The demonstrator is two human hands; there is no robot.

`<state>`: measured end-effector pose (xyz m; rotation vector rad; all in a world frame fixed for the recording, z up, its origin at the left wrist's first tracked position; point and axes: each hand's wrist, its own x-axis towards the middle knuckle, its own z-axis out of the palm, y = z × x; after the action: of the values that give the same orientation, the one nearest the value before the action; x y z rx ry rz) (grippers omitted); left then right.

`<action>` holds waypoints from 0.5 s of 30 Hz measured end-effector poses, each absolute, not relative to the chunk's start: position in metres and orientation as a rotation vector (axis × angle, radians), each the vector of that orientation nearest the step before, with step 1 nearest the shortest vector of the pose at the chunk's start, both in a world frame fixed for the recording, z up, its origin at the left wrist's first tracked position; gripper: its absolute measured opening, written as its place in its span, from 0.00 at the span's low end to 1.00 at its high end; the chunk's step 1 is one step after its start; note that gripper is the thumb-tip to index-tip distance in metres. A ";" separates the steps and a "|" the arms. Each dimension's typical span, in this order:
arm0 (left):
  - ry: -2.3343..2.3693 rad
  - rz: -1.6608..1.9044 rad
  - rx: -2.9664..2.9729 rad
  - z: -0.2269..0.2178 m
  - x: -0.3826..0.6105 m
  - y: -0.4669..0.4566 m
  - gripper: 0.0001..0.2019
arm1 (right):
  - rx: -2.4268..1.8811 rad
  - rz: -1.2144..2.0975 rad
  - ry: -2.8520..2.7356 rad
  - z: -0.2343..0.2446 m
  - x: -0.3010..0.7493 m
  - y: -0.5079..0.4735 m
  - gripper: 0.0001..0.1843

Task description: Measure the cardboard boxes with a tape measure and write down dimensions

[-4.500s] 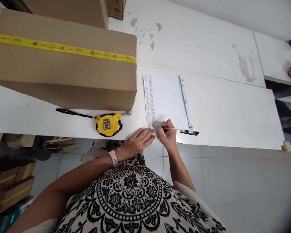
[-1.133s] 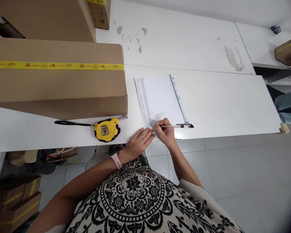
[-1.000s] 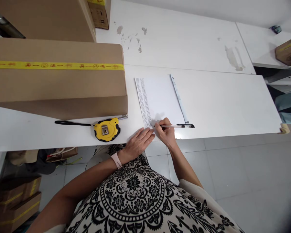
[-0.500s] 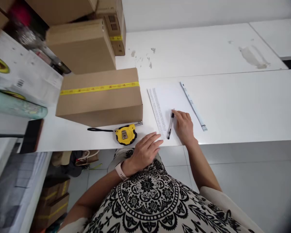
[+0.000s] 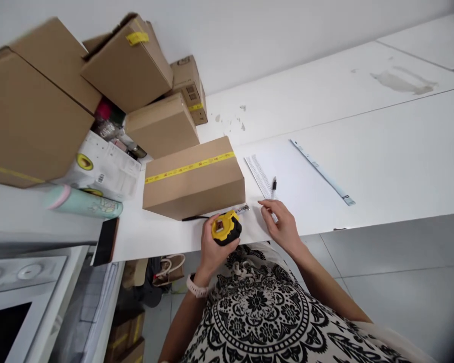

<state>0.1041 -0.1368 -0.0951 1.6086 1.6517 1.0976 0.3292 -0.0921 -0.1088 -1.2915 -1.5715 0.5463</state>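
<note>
Head camera view, looking down on a person's two bare hands at the near edge of a white table (image 5: 393, 166). The left hand (image 5: 213, 252), with a pale pink band (image 5: 196, 287) at the wrist, grips a yellow and black tape measure (image 5: 226, 228): the fingers wrap one side and the thumb lies along the lower edge. The tape measure is just in front of a closed brown box (image 5: 191, 189), its short metal tongue sticking out toward the right hand and its black strap (image 5: 193, 218) trailing along the box's foot. Whether it touches the table is hard to tell.

The right hand (image 5: 284, 226) is loosely bent, with a small gap between forefinger and thumb, over the near part of a white sheet of paper (image 5: 302, 184). A pen (image 5: 274, 184) with a dark cap end lies on the sheet, partly covered by that hand; contact between the two cannot be made out. Small dense writing runs along the sheet's left edge, and a pale blue strip (image 5: 321, 174) borders the right.

A band of yellow tape (image 5: 189, 168) with red marks crosses the brown box's top. Beyond it, to the left, stand more cartons (image 5: 128, 68), a white carton with avocado pictures (image 5: 111, 169) and a mint green bottle (image 5: 87, 202) lying on its side.
</note>
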 end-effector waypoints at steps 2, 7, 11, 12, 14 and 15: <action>1.531 1.169 1.530 -0.074 0.091 -0.144 0.39 | -1.293 0.637 -1.490 -0.101 0.325 -0.091 0.14; 1.479 1.287 1.670 -0.039 0.037 -0.155 0.44 | -1.269 0.823 -1.447 -0.093 0.324 -0.078 0.20; 1.554 1.329 1.652 -0.040 0.016 -0.158 0.45 | -1.210 0.861 -1.408 -0.086 0.310 -0.079 0.20; 1.547 1.326 1.640 -0.042 0.018 -0.159 0.44 | -1.171 0.900 -1.394 -0.083 0.305 -0.082 0.19; 1.496 1.294 1.636 -0.044 0.029 -0.159 0.45 | -1.054 1.054 -1.395 -0.075 0.297 -0.090 0.19; 1.455 1.272 1.644 -0.044 0.036 -0.158 0.45 | -0.993 1.135 -1.406 -0.071 0.293 -0.094 0.20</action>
<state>0.0363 -0.1585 -0.0439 1.6440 1.4553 1.2720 0.2934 -0.0944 -0.0714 -0.9926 -1.4057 1.1354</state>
